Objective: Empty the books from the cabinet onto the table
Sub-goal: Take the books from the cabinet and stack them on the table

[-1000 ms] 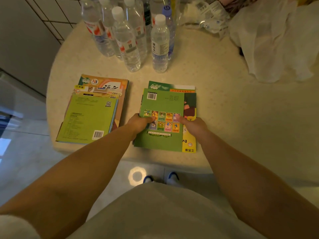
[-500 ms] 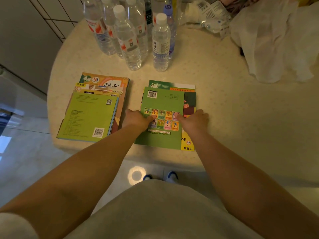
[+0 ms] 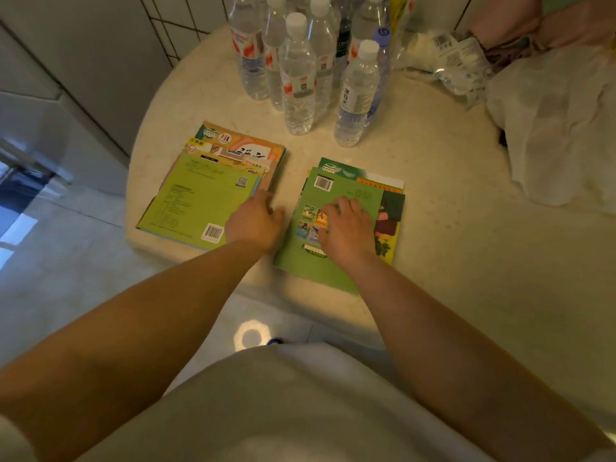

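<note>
1. 2 piles of books lay on the round table (image 3: 433,261): the left pile (image 3: 200,201) topped by a lime-green cover, the right pile (image 3: 340,195) topped by a darker green cover, both near the front edge.
2. The right hand (image 3: 346,228) lay palm-down on the right pile, fingers bent over the cover, pressing rather than gripping.
3. The left hand (image 3: 255,221) sat in the gap between the 2 piles, at the left pile's near corner; whether it held anything could not be told.
4. Water bottles (image 3: 300,78) stood close behind the piles, with a white plastic bag (image 3: 550,128) to the right.
5. The step looked like settling a just-placed batch. The cabinet was not in view, so the next move probably called for letting go and going back to it.
</note>
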